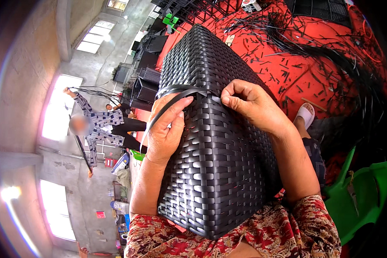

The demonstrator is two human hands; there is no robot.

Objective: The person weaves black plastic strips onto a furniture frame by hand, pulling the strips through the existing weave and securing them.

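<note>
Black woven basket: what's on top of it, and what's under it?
On the black woven basket rest the left hand, gripping a black strip, and the right hand, pinching at the weave. Under its near end, patterned red clothing shows; what lies beneath the rest is covered.

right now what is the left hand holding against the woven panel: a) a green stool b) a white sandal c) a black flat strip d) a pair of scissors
c: the left hand has a black flat strip running over its fingers at the top of the black woven panel, while the right hand pinches the weave beside it.
</note>
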